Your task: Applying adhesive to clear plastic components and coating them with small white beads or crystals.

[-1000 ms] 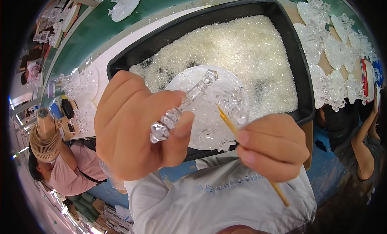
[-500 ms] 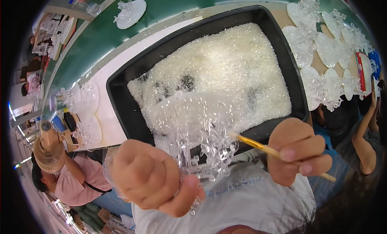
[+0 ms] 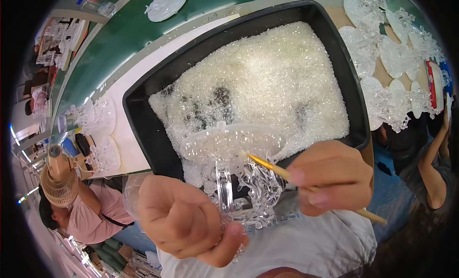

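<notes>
My left hand [image 3: 184, 220] grips the lower part of a clear plastic ornament [image 3: 233, 168], a round ruffled dish on a stem with curled figures beneath it, held upright over the near rim of a black tray [image 3: 143, 129]. My right hand [image 3: 332, 177] pinches a thin yellow brush [image 3: 277, 169] whose tip touches the dish's underside on the right. The tray holds a bed of small clear beads [image 3: 267, 86].
Several finished clear ornaments [image 3: 382, 48] lie on the table to the right, more at the left [image 3: 98, 129] and one on the green surface [image 3: 165, 3]. A person in pink with a small fan [image 3: 60, 182] sits at lower left; another person's arm [image 3: 432, 168] is at right.
I have turned the ornament from lying sideways to upright, and my left hand has dropped to its base. My right hand brought the brush tip in against the dish.
</notes>
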Motion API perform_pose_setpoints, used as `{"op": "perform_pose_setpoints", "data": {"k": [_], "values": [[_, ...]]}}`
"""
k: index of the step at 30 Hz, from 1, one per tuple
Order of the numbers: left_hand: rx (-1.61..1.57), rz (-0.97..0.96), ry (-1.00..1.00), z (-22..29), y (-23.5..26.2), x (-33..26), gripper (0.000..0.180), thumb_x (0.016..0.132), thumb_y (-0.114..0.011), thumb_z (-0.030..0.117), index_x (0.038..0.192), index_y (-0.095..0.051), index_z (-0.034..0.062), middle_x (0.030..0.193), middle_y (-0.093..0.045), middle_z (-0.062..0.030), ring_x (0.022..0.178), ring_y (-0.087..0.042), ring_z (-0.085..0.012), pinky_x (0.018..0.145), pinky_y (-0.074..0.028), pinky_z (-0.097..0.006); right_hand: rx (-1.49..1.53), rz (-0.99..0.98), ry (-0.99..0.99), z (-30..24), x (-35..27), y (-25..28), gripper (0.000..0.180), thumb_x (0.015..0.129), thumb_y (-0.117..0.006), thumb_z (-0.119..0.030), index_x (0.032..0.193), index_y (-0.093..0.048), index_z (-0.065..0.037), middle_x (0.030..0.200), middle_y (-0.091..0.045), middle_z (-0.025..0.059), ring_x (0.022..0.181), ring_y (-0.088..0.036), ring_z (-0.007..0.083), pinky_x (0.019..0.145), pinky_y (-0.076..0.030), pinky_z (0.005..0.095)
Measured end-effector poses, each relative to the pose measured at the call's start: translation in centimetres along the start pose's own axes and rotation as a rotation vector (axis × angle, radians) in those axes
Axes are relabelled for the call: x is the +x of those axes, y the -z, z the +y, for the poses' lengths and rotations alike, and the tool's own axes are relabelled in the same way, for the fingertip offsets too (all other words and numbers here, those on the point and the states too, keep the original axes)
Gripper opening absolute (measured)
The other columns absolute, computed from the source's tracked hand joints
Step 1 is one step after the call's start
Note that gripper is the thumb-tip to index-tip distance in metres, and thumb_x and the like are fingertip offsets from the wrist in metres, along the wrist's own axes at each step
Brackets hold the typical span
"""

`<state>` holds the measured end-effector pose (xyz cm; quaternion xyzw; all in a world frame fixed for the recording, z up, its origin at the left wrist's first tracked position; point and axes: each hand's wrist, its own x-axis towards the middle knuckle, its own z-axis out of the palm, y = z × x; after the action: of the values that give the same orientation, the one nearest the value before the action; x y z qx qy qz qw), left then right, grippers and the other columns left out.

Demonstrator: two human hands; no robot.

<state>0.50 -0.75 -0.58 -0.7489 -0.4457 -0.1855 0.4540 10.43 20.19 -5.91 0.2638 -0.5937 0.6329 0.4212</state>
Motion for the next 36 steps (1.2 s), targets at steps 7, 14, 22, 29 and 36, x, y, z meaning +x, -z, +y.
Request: {"op": "perform_pose_setpoints", "data": {"k": [7,14,22,29,36], "values": [[0.008,0.017,-0.049,-0.3,-0.1,0.0,0.006,0.09,-0.057,0.013,0.09,-0.06,0.0086,0.055,-0.039,0.0091,0.045,-0.034,-0.0019,0.048,-0.026,-0.021,-0.07,0.03,-0.04,-0.4,-0.2,-0.6,0.024,0.064,-0.075,0.005,0.084,-0.063,0.004,0.082,-0.068,0.0255,0.054,-0.065,0.027,0.045,-0.053,0.0317],[-0.11,-0.055,-0.081,-0.2,0.5,0.2,0.032,0.099,-0.051,0.041,0.086,-0.053,0.012,0.049,-0.041,0.0057,0.039,-0.032,-0.0074,0.043,-0.024,-0.027,-0.118,0.008,-0.019,0.0,-0.5,-0.3,0.027,0.061,-0.075,0.005,0.085,-0.064,0.004,0.082,-0.068,0.0253,0.053,-0.064,0.0273,0.045,-0.053,0.0315],[-0.202,-0.123,0.693,-0.6,0.3,1.0,0.018,0.076,-0.072,0.013,0.086,-0.06,0.003,0.054,-0.047,-0.0026,0.043,-0.037,-0.0174,0.044,-0.032,-0.034,-0.22,-0.01,0.023,-1.0,-0.6,1.5,0.023,0.086,-0.069,-0.009,0.099,-0.05,-0.006,0.088,-0.063,0.0179,0.058,-0.06,0.0222,0.046,-0.049,0.0302],[-0.274,-0.175,0.868,-1.6,0.1,0.5,0.033,0.098,-0.052,0.018,0.086,-0.054,-0.0122,0.06,-0.049,-0.0121,0.049,-0.039,-0.0223,0.046,-0.029,-0.036,-0.049,-0.008,0.086,-0.9,-0.8,0.9,0.035,0.068,-0.077,0.003,0.096,-0.058,-0.001,0.086,-0.066,0.0228,0.057,-0.064,0.022,0.048,-0.054,0.0284],[-0.25,-0.132,0.882,-1.1,0.1,0.5,0.031,0.097,-0.054,0.017,0.086,-0.055,-0.0125,0.06,-0.051,-0.0127,0.049,-0.039,-0.0213,0.046,-0.029,-0.035,-0.265,-0.165,-0.093,-0.9,-0.6,0.0,0.025,0.076,-0.072,0.003,0.097,-0.058,0.0,0.087,-0.068,0.0246,0.059,-0.069,0.0249,0.05,-0.057,0.0301]]}}
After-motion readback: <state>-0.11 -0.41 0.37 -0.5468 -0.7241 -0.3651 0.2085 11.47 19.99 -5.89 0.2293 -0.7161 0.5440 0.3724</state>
